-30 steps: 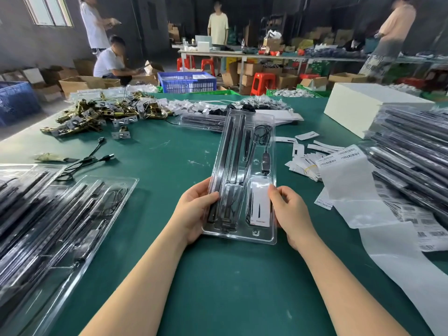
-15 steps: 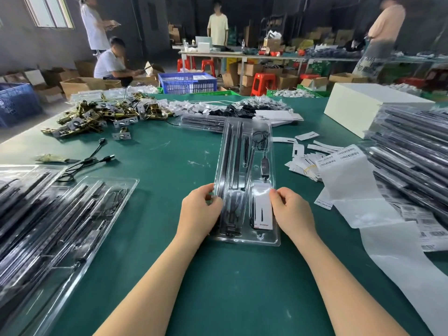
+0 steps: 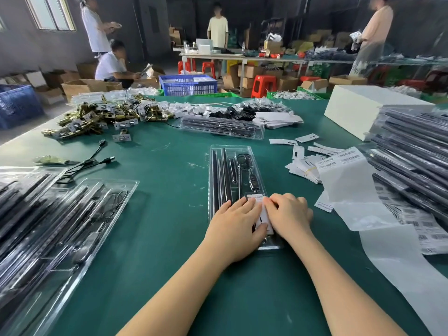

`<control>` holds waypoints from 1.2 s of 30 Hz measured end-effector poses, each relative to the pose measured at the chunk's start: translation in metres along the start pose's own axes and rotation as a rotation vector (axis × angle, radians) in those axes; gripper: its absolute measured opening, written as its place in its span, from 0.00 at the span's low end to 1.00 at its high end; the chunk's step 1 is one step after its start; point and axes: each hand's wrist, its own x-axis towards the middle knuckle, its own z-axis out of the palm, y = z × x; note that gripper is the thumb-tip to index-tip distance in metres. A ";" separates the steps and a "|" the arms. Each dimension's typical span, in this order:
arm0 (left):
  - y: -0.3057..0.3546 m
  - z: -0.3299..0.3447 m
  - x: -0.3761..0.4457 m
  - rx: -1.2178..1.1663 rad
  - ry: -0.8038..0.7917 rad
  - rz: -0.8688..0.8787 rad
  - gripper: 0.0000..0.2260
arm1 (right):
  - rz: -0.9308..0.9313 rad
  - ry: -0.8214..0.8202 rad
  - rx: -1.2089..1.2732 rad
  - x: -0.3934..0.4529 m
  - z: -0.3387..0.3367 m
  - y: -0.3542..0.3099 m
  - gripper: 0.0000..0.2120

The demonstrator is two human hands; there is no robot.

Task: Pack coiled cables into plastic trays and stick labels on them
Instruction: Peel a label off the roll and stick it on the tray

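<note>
A clear plastic tray (image 3: 232, 166) lies flat on the green table, its long axis pointing away from me. It holds black rods, a coiled black cable (image 3: 243, 158) and a small remote. A white label (image 3: 263, 214) sits on its near end. My left hand (image 3: 236, 229) lies flat on the tray's near end, fingers straight, fingertips at the label's left edge. My right hand (image 3: 288, 217) presses down on the label's right side with curled fingers.
Stacks of filled trays lie at the left (image 3: 55, 221) and the right (image 3: 412, 154). Label backing paper (image 3: 363, 202) and loose labels spread right of the tray. Another tray (image 3: 223, 128), brass hardware (image 3: 97, 117), a loose cable (image 3: 84, 163) and a white box (image 3: 371, 112) lie farther back.
The tray was held up by its sides; now it lies flat on the table. Both hands moved from its edges onto its top at the label.
</note>
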 end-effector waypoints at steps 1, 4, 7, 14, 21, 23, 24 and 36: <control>-0.002 0.002 0.001 0.003 -0.045 -0.005 0.25 | -0.006 -0.003 -0.002 0.000 0.000 0.000 0.19; -0.003 0.000 0.004 0.008 -0.080 -0.012 0.25 | -0.003 -0.032 0.012 0.001 0.001 0.000 0.18; -0.002 -0.003 0.006 -0.011 -0.103 -0.023 0.25 | 0.017 -0.057 0.008 0.002 0.002 -0.002 0.18; -0.006 0.000 0.006 -0.101 -0.090 -0.073 0.25 | -0.025 -0.046 -0.036 0.002 -0.001 -0.005 0.18; -0.018 -0.021 -0.001 -0.190 -0.281 0.001 0.43 | 0.055 -0.079 0.142 -0.002 -0.005 -0.006 0.19; -0.018 -0.032 -0.005 -0.141 -0.281 0.018 0.46 | 0.080 -0.086 0.395 -0.002 -0.007 -0.010 0.21; -0.014 -0.037 -0.008 -0.092 -0.237 0.028 0.43 | 0.066 -0.078 0.492 -0.002 -0.008 -0.011 0.21; 0.003 -0.046 -0.018 0.135 0.067 -0.049 0.28 | -0.876 0.222 -0.028 -0.008 -0.037 -0.004 0.30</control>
